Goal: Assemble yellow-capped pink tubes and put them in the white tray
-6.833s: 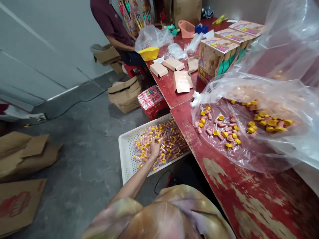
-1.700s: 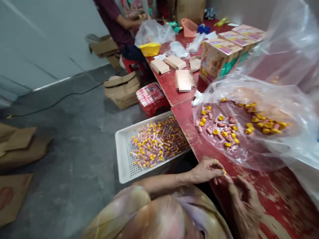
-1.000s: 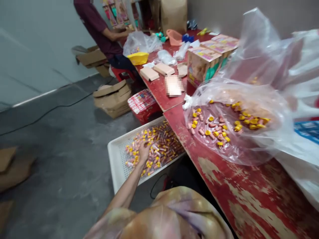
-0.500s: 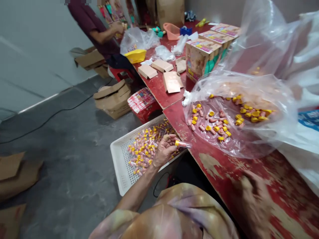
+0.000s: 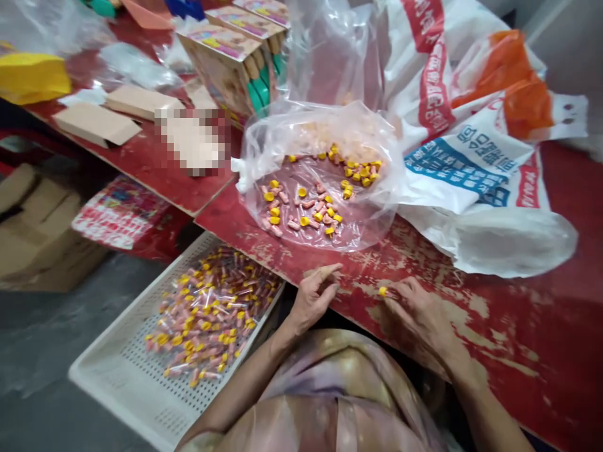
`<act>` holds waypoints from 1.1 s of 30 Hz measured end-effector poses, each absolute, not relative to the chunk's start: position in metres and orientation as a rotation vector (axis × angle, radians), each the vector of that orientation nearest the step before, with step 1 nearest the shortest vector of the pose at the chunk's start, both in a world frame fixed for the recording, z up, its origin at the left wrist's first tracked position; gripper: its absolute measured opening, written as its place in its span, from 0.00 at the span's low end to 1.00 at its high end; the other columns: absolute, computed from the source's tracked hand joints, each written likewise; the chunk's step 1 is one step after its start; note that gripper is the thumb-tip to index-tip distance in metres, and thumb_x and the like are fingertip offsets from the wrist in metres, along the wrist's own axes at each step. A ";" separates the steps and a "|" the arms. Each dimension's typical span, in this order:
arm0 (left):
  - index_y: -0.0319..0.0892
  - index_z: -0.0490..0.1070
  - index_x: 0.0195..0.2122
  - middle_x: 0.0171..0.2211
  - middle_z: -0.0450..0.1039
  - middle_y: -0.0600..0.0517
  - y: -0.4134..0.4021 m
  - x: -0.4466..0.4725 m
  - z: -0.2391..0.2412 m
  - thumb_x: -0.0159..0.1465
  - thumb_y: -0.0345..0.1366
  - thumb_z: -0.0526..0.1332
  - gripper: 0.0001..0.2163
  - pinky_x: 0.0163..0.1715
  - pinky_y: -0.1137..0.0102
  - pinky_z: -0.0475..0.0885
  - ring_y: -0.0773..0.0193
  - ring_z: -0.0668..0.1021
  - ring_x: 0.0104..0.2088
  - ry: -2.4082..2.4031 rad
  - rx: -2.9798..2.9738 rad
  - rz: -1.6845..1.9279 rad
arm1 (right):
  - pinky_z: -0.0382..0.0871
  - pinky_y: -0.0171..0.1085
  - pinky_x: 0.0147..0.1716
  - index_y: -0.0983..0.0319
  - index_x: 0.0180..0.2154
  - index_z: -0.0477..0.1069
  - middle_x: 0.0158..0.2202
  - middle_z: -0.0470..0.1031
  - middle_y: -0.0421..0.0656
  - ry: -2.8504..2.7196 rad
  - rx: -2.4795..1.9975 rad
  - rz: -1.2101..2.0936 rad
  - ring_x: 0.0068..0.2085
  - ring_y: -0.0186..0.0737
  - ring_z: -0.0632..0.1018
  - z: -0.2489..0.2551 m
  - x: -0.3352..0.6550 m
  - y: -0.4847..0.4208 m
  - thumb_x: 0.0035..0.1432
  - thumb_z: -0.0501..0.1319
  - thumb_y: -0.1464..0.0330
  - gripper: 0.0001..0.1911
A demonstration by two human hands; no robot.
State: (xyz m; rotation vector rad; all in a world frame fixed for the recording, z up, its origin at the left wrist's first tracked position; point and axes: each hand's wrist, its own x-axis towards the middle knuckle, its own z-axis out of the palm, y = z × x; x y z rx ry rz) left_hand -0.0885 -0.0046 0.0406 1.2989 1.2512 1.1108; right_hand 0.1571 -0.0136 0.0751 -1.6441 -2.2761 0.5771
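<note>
The counter (image 5: 471,251) is scuffed red board, its paint worn pale in patches. On it a crinkled clear plastic bag (image 5: 320,163) lies open over loose yellow caps and stubby pink tubes. Below its edge a white perforated tray (image 5: 117,389) holds capped tubes in a heap. The right hand (image 5: 419,317) rests knuckles up on the board, fingertips pinched on a small yellow cap (image 5: 382,291). The left hand (image 5: 313,298) lies at the counter's edge, fingers loosely curled, forefinger stretched out, holding nothing that I can see.
</note>
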 end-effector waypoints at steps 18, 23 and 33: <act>0.41 0.68 0.51 0.35 0.78 0.48 0.008 -0.071 0.010 0.61 0.25 0.56 0.17 0.37 0.72 0.75 0.66 0.79 0.34 1.310 1.934 1.289 | 0.48 0.37 0.26 0.65 0.40 0.59 0.29 0.69 0.45 -2.868 -2.274 0.962 0.29 0.41 0.69 0.078 0.206 -0.009 0.64 0.48 0.69 0.06; 0.40 0.66 0.53 0.33 0.78 0.49 0.010 -0.065 0.011 0.59 0.23 0.57 0.20 0.38 0.72 0.75 0.66 0.79 0.33 1.323 1.945 1.344 | 0.48 0.38 0.26 0.65 0.41 0.61 0.33 0.71 0.49 -2.901 -2.357 0.910 0.32 0.46 0.73 0.072 0.204 -0.007 0.65 0.46 0.67 0.09; 0.35 0.68 0.50 0.35 0.77 0.44 -0.001 -0.056 0.023 0.62 0.29 0.53 0.15 0.36 0.71 0.75 0.64 0.79 0.33 1.163 1.903 1.247 | 0.61 0.37 0.19 0.57 0.34 0.67 0.25 0.70 0.44 -2.372 -1.779 0.478 0.22 0.42 0.71 0.039 0.210 -0.035 0.61 0.48 0.58 0.14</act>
